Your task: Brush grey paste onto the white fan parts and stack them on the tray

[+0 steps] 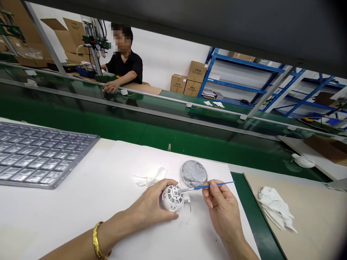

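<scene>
My left hand point(157, 202) curls its thumb and fingers around a round white plastic housing point(172, 205) with vent slots and a small square black-and-white label on top. Between the fingertips of my right hand point(223, 207) is a thin blue paintbrush point(200, 187). Its grey-coated tip touches the top of the housing near the label. Just behind stands a round shallow dish point(193, 173) of grey paste. A crumpled white tissue point(153, 177) lies behind my left hand. A small white piece with a thin wire point(187, 198) sits beside the housing, partly hidden.
A clear plastic compartment tray point(40, 155) lies at the left. Another crumpled white cloth point(275, 207) rests on cardboard at the right. Beyond the white sheet runs a green conveyor point(130, 126) carrying small white parts. Across it, a person in black point(126, 66) works near a press.
</scene>
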`<action>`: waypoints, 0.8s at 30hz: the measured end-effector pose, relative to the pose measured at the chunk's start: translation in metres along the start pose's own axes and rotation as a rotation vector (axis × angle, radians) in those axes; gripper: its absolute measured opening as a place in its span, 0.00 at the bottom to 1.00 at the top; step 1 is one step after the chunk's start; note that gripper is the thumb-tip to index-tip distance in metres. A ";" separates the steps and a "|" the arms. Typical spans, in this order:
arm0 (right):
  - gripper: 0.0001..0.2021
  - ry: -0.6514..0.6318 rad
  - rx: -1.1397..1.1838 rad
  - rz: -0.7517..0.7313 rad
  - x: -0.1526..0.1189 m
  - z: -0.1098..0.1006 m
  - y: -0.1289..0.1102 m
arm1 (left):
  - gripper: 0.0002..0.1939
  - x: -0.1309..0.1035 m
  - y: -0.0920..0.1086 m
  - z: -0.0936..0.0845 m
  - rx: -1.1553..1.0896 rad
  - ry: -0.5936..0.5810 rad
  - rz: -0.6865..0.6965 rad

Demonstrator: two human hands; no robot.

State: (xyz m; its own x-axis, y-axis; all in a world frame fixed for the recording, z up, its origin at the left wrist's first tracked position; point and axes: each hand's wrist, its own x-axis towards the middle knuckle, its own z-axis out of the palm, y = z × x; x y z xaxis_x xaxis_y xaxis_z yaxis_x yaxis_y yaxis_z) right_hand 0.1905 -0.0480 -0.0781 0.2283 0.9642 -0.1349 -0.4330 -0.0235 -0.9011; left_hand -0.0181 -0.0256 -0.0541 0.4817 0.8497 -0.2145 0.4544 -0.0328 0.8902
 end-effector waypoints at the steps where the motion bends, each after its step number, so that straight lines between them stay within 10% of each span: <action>1: 0.10 0.003 -0.010 -0.003 -0.001 0.000 0.001 | 0.31 0.000 0.000 0.000 0.000 -0.004 0.002; 24: 0.13 -0.013 -0.112 -0.004 -0.002 -0.002 0.010 | 0.33 -0.001 0.001 -0.002 -0.038 -0.039 -0.005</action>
State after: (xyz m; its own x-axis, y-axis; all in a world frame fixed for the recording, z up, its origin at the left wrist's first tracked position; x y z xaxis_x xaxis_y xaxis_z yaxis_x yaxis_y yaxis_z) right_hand 0.1871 -0.0508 -0.0874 0.2186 0.9676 -0.1264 -0.3318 -0.0481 -0.9421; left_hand -0.0203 -0.0256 -0.0523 0.5087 0.8287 -0.2337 0.4285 -0.0083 0.9035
